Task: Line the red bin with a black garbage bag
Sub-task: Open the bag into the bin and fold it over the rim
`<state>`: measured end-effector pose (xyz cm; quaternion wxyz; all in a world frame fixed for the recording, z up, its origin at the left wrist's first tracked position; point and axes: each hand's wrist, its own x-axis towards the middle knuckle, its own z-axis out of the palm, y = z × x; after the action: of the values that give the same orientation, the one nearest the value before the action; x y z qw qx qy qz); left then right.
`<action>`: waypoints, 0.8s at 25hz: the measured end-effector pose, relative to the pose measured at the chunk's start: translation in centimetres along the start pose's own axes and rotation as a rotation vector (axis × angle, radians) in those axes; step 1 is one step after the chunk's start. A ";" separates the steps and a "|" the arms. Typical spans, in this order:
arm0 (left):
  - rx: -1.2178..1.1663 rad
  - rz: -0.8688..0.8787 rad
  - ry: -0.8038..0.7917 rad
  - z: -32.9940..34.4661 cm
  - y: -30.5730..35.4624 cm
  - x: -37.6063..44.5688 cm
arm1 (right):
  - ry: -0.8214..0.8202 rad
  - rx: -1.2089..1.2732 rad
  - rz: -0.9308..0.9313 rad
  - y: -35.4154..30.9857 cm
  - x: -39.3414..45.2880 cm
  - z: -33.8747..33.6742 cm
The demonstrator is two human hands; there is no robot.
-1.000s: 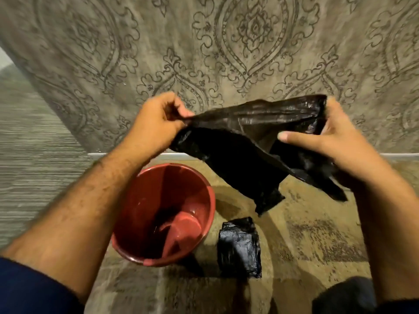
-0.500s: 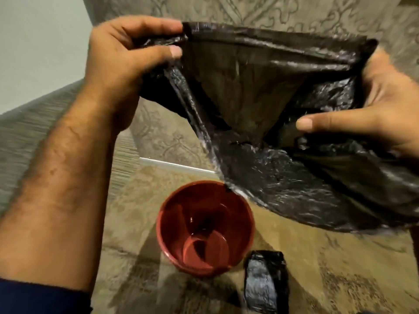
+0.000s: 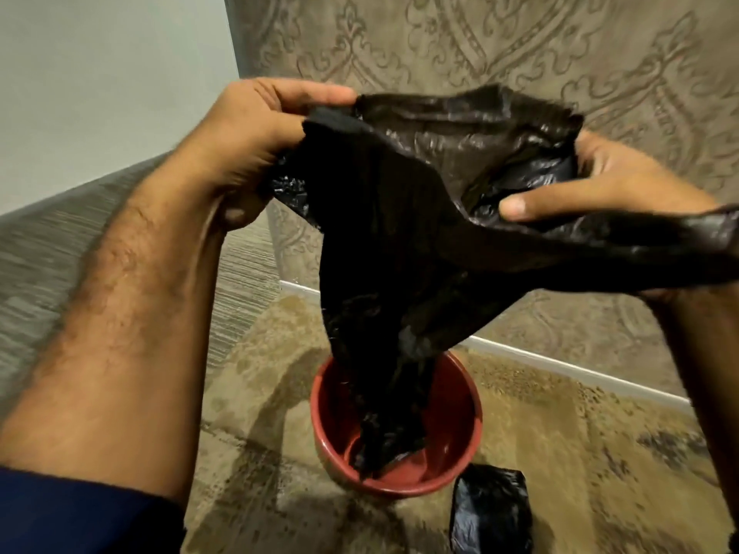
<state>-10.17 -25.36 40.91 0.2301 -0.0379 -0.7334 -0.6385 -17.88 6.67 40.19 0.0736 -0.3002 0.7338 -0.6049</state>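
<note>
Item: black garbage bag [image 3: 400,249], held in the air above the red bin [image 3: 456,425], which stands on the patterned carpet [image 3: 580,453] near the wall.

Holders: left hand [image 3: 248,145] at the bag's left mouth edge, thumb and fingers [image 3: 312,92] pinching the film; right hand [image 3: 608,185] at the right edge, thumb inside the mouth and the other fingers closed round the bunched rim behind it. Between them the mouth is pulled partly open, facing up and toward the wearer.

Orientation: long axis roughly vertical, mouth uppermost, closed end hanging down; the tail dips inside the bin toward its floor, though contact cannot be told.

Progress: bag unfolded, opened and started into the bin. Judged outstanding: lowering the body in, spreading it against the walls, folding the mouth over the rim, which is bare.

Adjacent: folded pack of black bags [image 3: 492,509] on the carpet, just right of the bin on its near side.
</note>
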 end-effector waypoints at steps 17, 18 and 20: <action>0.281 -0.347 -0.343 1.0 -17.7 -2.7 | 0.077 -0.162 0.272 20.9 -2.5 4.3; 0.323 -0.355 -0.375 1.3 -17.9 -2.5 | 0.078 -0.181 0.285 21.4 -2.5 4.3; 0.384 -0.424 -0.443 1.9 -18.7 -2.7 | 0.066 -0.206 0.320 22.3 -2.7 4.3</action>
<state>-14.83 -26.30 22.53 -0.0690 0.0214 -0.8636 -0.4990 -21.48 6.40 17.64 0.1139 -0.1656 0.8322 -0.5167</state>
